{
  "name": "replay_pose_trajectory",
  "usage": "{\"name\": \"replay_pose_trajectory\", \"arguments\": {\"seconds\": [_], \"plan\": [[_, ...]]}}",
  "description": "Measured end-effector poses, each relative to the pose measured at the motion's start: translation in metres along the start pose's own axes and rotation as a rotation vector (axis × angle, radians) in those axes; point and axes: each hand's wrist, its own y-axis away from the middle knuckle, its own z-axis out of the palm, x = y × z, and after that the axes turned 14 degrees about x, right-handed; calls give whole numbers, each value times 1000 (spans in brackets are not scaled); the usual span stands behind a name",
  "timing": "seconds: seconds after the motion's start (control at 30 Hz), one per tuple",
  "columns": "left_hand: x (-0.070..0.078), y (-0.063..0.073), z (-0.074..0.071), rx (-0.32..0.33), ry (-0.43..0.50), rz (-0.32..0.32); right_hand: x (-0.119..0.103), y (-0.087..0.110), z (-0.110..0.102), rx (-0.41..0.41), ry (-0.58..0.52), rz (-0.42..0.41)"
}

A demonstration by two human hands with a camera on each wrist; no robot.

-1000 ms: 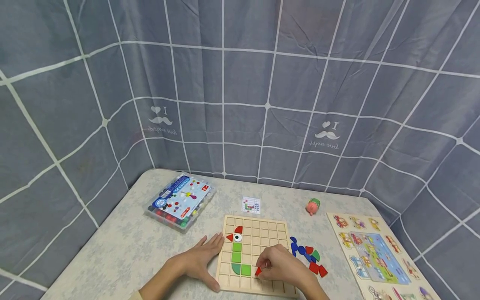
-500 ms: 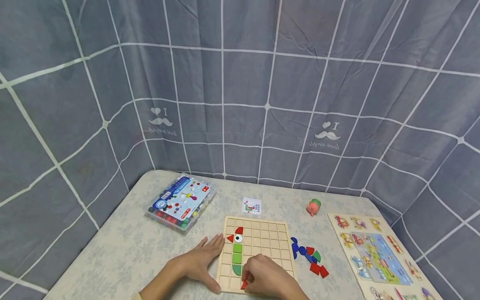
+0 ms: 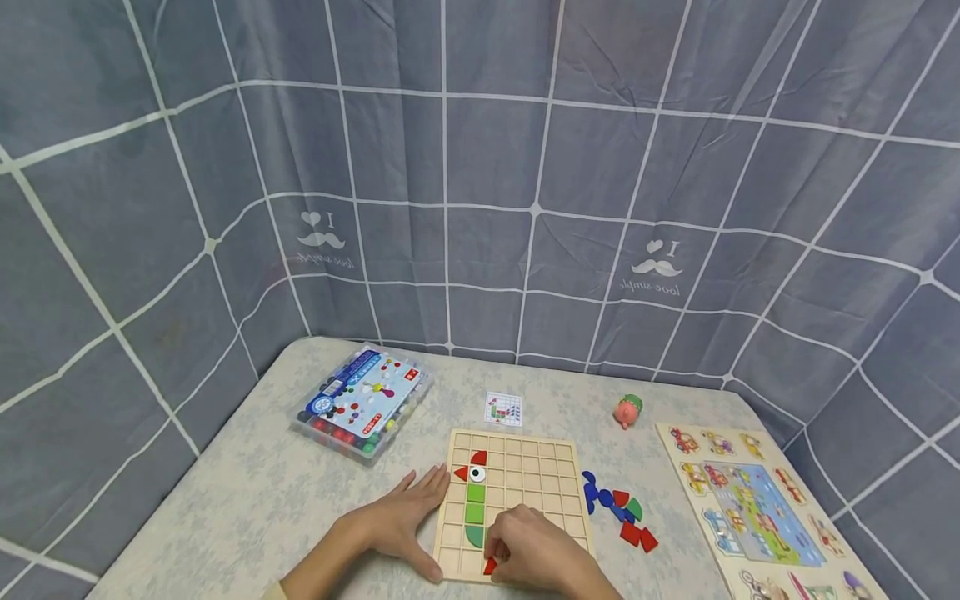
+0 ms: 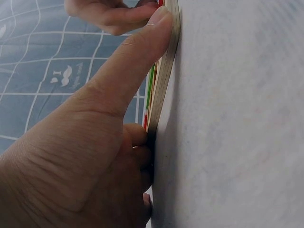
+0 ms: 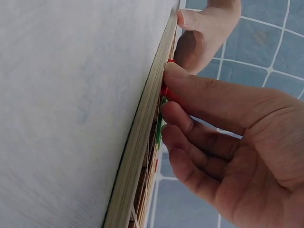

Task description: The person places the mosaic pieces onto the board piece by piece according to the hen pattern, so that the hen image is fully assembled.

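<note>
At the near edge of the wooden grid board (image 3: 540, 475), my right hand (image 3: 536, 550) pinches a small red triangle tile (image 3: 490, 567) between thumb and fingers, low over the bottom row of cells. In the right wrist view the thumb presses beside the red piece at the board's rim. Against the board's left side rests my left hand (image 3: 401, 521), fingers spread and thumb at the near corner. Set in the grid are a red quarter-round tile (image 3: 479, 457), a red triangle (image 3: 461, 472), a round eye tile (image 3: 477, 473), green squares (image 3: 476, 503) and a dark green quarter-round (image 3: 474, 536).
Loose blue tiles (image 3: 604, 498) and red squares (image 3: 639, 537) lie right of the board. Behind it is a pattern card (image 3: 503, 409). A clear plastic box (image 3: 363, 404) stands back left, a pink-and-green toy (image 3: 628, 410) back right, and a picture puzzle (image 3: 765, 508) far right.
My right hand has moved left and toward the near edge with the red triangle, from beside the green square to the bottom row, now covering that square. The left hand stays in place.
</note>
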Motion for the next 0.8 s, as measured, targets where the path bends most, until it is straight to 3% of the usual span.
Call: {"name": "replay_pose_trajectory", "arguments": {"seconds": [0.33,0.8], "plan": [[-3,-1,1,6,-12,13,1,0,-2,-13,1,25],[-2,-1,0,2,4,6,1,0,-3,-36,17,-5]]}}
